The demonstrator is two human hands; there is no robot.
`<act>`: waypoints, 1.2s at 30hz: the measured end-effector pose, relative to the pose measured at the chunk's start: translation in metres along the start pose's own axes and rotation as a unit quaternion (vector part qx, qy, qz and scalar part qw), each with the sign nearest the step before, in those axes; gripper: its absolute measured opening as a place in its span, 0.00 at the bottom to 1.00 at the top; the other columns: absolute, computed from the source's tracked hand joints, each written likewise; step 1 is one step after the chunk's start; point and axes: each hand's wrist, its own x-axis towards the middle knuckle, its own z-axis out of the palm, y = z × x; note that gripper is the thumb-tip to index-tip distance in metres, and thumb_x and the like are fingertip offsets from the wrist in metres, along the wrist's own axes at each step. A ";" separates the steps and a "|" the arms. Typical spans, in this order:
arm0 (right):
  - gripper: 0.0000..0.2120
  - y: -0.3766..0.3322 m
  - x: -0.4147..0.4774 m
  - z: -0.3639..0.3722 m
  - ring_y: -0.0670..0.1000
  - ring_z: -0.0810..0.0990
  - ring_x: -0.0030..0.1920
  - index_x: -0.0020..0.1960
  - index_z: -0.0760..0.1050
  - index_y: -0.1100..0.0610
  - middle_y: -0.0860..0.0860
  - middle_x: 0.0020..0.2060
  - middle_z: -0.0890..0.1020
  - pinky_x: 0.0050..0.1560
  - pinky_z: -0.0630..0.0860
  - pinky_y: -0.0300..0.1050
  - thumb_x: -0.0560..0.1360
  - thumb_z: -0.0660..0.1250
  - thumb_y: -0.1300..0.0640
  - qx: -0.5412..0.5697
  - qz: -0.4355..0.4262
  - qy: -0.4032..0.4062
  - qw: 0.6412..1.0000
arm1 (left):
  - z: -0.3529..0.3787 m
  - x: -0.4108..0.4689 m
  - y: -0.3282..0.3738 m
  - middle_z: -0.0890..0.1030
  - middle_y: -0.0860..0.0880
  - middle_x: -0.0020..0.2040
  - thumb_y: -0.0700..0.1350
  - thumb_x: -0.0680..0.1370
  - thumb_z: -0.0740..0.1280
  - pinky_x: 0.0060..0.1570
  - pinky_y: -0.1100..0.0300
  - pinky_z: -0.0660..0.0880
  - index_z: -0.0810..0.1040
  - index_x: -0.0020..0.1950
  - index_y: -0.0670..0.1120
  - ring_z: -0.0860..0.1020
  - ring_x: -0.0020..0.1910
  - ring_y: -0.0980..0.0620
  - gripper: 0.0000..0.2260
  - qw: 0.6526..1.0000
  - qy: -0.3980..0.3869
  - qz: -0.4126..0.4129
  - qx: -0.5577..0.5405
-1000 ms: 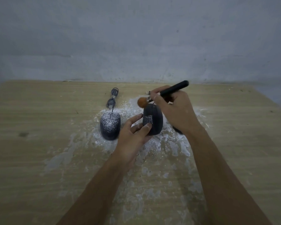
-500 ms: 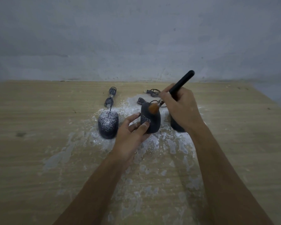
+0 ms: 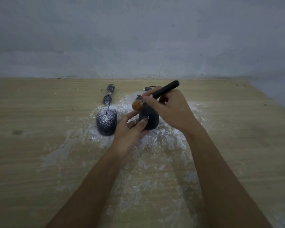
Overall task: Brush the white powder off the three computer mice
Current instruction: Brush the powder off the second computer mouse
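Observation:
My left hand grips the middle black mouse from its left side and tilts it up off the wooden table. My right hand holds a black-handled brush; its orange bristle head rests at the mouse's far top left. The middle mouse looks mostly dark, with a small powdered patch near my thumb. To the left lies a second black mouse, still speckled with white powder. The third mouse is hidden behind my right hand.
White powder is smeared over the table around and in front of the mice. Coiled mouse cables lie behind the left mouse, and a USB plug pokes out behind my right hand. A grey wall bounds the far edge.
The brush head swept from the middle mouse's top face back to its far top-left edge. My right hand shifted left and now covers the third mouse. The left hand kept its grip.

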 end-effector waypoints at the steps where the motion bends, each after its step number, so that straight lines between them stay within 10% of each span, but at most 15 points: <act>1: 0.04 -0.001 0.001 -0.004 0.34 0.79 0.33 0.49 0.84 0.53 0.32 0.32 0.82 0.33 0.71 0.26 0.80 0.70 0.58 0.014 0.003 0.035 0.999 | 0.000 -0.001 0.001 0.83 0.40 0.59 0.37 0.78 0.69 0.48 0.60 0.81 0.73 0.65 0.47 0.85 0.53 0.48 0.16 1.000 0.002 -0.005 -0.002; 4: 0.04 0.004 -0.003 -0.014 0.41 0.75 0.27 0.47 0.82 0.50 0.37 0.29 0.81 0.28 0.70 0.33 0.80 0.69 0.55 0.000 0.006 0.126 0.992 | 0.001 0.000 0.002 0.82 0.39 0.59 0.37 0.78 0.69 0.47 0.61 0.82 0.73 0.61 0.49 0.85 0.53 0.47 0.14 1.000 0.013 -0.017 -0.008; 7: 0.04 0.011 -0.022 -0.006 0.52 0.72 0.25 0.47 0.83 0.47 0.47 0.28 0.80 0.25 0.69 0.48 0.79 0.70 0.52 -0.062 0.016 0.045 0.997 | 0.002 0.000 0.003 0.81 0.37 0.60 0.37 0.79 0.69 0.45 0.60 0.82 0.72 0.62 0.48 0.85 0.53 0.46 0.14 1.000 0.017 -0.024 -0.005; 24: 0.05 0.010 -0.031 -0.009 0.42 0.71 0.24 0.44 0.84 0.53 0.44 0.25 0.78 0.27 0.67 0.35 0.78 0.71 0.58 -0.004 0.028 -0.051 0.998 | 0.000 0.004 0.004 0.87 0.41 0.46 0.33 0.82 0.55 0.42 0.56 0.82 0.72 0.61 0.45 0.86 0.46 0.47 0.13 0.995 0.031 -0.060 -0.067; 29: 0.04 0.011 -0.027 -0.018 0.54 0.72 0.24 0.47 0.84 0.52 0.45 0.25 0.77 0.24 0.67 0.46 0.79 0.71 0.56 -0.009 0.050 0.008 0.999 | 0.002 0.002 0.006 0.83 0.37 0.56 0.30 0.80 0.53 0.44 0.55 0.83 0.70 0.64 0.44 0.86 0.49 0.45 0.16 0.995 0.039 -0.064 -0.070; 36: 0.05 0.003 -0.024 -0.006 0.43 0.68 0.23 0.46 0.83 0.53 0.41 0.25 0.79 0.25 0.63 0.33 0.79 0.70 0.55 -0.050 0.032 0.019 0.998 | 0.004 -0.001 0.009 0.82 0.39 0.55 0.30 0.80 0.53 0.51 0.52 0.83 0.71 0.65 0.42 0.85 0.51 0.45 0.17 0.996 0.038 -0.063 -0.054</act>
